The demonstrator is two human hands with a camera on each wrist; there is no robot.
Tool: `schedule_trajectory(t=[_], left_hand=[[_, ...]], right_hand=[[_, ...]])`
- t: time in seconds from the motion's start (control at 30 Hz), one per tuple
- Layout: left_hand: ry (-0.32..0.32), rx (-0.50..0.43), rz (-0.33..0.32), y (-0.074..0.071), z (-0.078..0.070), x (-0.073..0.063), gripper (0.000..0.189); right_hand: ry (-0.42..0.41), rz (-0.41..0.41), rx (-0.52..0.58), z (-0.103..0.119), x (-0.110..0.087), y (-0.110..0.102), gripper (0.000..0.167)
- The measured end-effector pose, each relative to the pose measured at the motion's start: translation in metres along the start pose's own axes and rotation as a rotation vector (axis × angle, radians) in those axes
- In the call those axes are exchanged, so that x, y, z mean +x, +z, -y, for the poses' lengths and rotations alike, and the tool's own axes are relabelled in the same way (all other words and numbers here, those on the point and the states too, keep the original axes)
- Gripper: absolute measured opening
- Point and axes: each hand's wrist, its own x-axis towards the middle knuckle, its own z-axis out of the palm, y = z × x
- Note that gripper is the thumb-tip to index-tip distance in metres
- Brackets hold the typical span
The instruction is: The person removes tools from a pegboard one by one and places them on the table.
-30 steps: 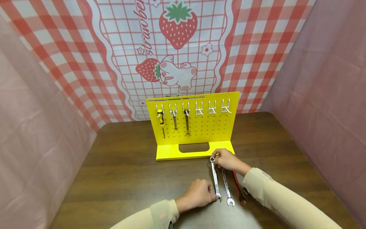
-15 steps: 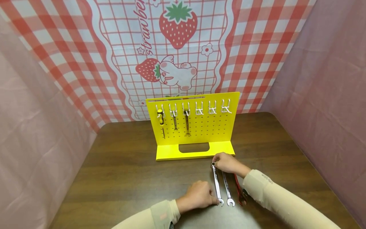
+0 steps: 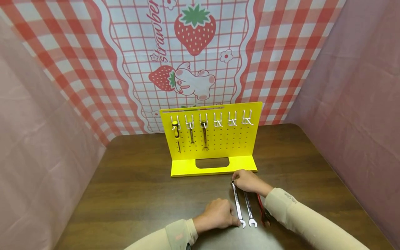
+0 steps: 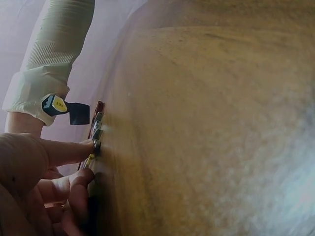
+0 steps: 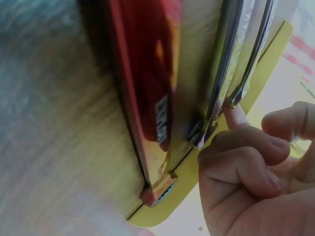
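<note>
A silver combination wrench point(image 3: 237, 203) lies on the table, the leftmost of three. My left hand point(image 3: 218, 213) pinches its open end, as the left wrist view shows at the wrench tip point(image 4: 97, 146). At its ring end is my right hand point(image 3: 248, 180); in the right wrist view an index finger touches that end of the wrench point(image 5: 251, 64), with the thumb apart from it and the other fingers curled. Beside it lie a second silver wrench point(image 3: 248, 208) and a red wrench point(image 3: 262, 210), partly hidden by the right hand and forearm.
Behind the hands stands a yellow pegboard point(image 3: 231, 142) with white hooks point(image 3: 232, 119). A yellow-and-black screwdriver point(image 3: 176, 130) and two wrenches, one smaller point(image 3: 192, 135) and one longer point(image 3: 205, 137), hang on its left hooks. Curtains and a checked strawberry cloth surround the wooden table point(image 3: 134, 194).
The leftmost wrench has shifted toward me and now lies lined up with the second silver wrench. Both hands have moved slightly toward me with it.
</note>
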Motion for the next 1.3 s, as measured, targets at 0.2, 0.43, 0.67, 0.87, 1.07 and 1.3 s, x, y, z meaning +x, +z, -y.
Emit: schedule_trajectory(t=[0.2,0.43,0.67,0.87,1.07,1.3], left_hand=[[-0.008,0.004,-0.031,0.0,-0.003,0.0,0.043],[0.007,0.002,-0.033,-0.001,-0.005,0.003,0.045],[0.022,-0.147,-0.125,-0.025,0.008,0.022,0.035],[-0.008,-0.205,-0.353,-0.052,0.033,0.044,0.016],[-0.059,-0.357,-0.532,-0.063,0.059,0.071,0.022],[-0.188,-0.42,-0.62,-0.073,0.078,0.091,0.035]], right_hand=[[-0.005,-0.005,-0.033,0.002,-0.004,-0.004,0.019],[-0.039,-0.003,-0.06,0.003,-0.001,-0.016,0.022],[-0.212,-0.205,0.142,0.023,0.019,-0.047,0.019],[-0.325,-0.464,0.308,0.051,0.045,-0.05,0.013],[-0.403,-0.631,0.374,0.076,0.071,-0.041,0.017],[-0.467,-0.701,0.351,0.103,0.09,-0.033,0.031]])
